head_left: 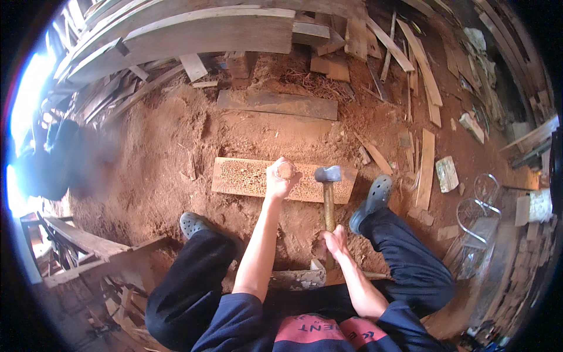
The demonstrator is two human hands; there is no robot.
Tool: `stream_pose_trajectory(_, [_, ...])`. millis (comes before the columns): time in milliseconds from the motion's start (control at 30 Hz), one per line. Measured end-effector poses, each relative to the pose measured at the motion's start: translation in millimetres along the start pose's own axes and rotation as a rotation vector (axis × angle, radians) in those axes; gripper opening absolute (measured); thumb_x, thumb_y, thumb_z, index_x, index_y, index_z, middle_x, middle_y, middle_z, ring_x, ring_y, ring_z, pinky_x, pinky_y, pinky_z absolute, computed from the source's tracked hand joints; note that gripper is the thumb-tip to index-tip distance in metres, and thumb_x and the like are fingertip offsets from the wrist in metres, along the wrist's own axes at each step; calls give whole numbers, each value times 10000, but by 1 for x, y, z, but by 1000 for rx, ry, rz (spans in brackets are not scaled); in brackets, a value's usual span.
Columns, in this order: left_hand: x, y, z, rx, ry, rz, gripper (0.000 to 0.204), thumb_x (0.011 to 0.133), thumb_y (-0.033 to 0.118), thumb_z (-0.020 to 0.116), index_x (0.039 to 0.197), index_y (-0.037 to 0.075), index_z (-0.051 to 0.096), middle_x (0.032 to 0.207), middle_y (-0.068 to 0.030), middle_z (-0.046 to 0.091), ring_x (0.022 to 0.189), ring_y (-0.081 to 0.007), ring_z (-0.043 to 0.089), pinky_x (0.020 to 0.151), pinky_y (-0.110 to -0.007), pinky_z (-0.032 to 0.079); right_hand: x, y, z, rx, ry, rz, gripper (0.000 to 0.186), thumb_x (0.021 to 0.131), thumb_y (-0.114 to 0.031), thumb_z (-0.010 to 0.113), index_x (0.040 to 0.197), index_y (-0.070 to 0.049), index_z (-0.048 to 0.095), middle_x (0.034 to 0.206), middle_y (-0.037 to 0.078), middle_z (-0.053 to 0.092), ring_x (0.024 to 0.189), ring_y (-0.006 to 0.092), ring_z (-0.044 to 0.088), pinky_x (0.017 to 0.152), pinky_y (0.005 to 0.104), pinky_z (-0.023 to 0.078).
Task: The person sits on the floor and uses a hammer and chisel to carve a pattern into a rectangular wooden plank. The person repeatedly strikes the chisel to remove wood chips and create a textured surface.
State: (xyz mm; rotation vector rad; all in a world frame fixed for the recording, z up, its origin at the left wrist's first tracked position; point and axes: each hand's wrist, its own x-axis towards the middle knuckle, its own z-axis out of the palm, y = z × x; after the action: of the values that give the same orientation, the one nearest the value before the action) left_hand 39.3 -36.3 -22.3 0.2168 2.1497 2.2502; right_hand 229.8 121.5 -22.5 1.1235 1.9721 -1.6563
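Mid-frame, I'm watching the left hand [279, 183] clenching a round-topped piece [286, 170], likely steadying it, the right hand [336, 242] gripping a hammer [329, 203] low, perhaps for leverage.

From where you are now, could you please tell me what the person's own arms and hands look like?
The left hand and right hand are bare, with no gloves or wristwear visible. Both forearms are uncovered too. The left sleeve and right sleeve are short and dark navy.
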Motion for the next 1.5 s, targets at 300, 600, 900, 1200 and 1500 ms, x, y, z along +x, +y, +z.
stream_pose_trajectory(300, [-3,6,-2,124,-87,-6,222,621,61,723,766,30,558,669,-63,584,626,-145,547,615,-286,454,-66,-92,-30,-80,-79,-293,115,646,-54,618,661,-27,507,513,41,502,433,130,501,400,297,390])
stream_pose_trajectory(600, [-8,-19,4,-18,-115,56,225,621,160,684,696,21,524,613,-25,541,580,-79,495,537,-261,410,-74,-96,-9,-532,7,-310,297,632,-217,645,721,63,600,650,237,611,613,323,624,581,396,476])
stream_pose_trajectory(900, [-1,-5,7,43,-127,62,213,578,130,622,711,21,495,608,-60,512,583,-125,438,549,-285,399,-71,-93,-14,-391,-46,-267,224,617,-145,653,711,37,562,577,133,567,493,211,553,470,343,435])
stream_pose_trajectory(1200, [2,5,8,67,-139,-57,179,572,84,618,724,25,545,643,-89,571,590,-161,531,574,-299,438,-124,-169,-33,313,-148,-452,192,673,98,591,747,-32,471,564,28,486,394,85,450,352,227,370])
stream_pose_trajectory(1500, [3,1,16,91,-104,-7,194,587,131,639,700,25,524,603,-100,536,547,-174,492,541,-308,419,-118,-155,-12,350,53,-710,191,733,78,537,792,-67,428,599,21,477,455,94,456,432,224,398])
